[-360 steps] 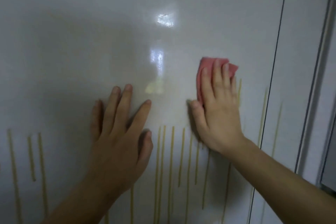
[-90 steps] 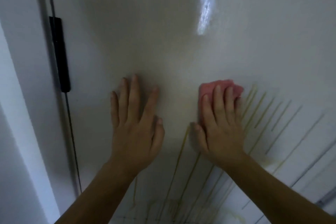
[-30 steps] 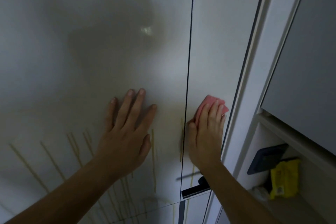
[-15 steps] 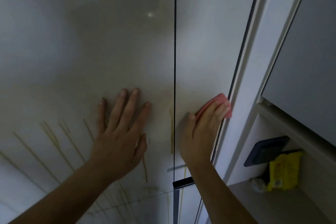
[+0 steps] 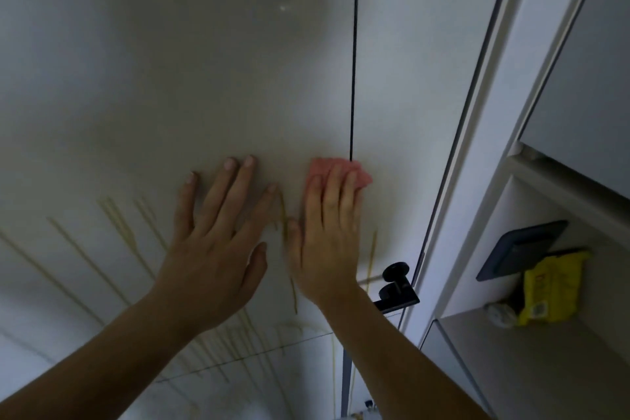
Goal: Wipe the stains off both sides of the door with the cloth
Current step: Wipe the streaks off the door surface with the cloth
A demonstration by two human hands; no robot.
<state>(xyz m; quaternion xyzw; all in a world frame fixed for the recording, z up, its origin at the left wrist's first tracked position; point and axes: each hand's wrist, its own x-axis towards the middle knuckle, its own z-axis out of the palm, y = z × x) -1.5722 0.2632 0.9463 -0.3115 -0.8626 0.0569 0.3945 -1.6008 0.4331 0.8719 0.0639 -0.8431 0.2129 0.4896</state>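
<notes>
Pink and soft, the cloth (image 5: pixel 335 171) is lying flat on the door (image 5: pixel 204 78), above and left of the black handle (image 5: pixel 397 286). The right hand (image 5: pixel 327 235) is pressing it there with straight fingers. It is probably handling light and limp, so a flat palm is suiting it best. Further left of the handle, the left hand (image 5: pixel 214 249) is resting open on the glossy panel among yellowish stains (image 5: pixel 119 228). Right of the handle, a yellow packet (image 5: pixel 550 286) is showing print too small to read.

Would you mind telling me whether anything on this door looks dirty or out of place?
Yes: yellowish streaks run down the pale door, left of the left hand and below both hands. The right hand presses a pink cloth beside them. Nothing looks damaged.
</notes>
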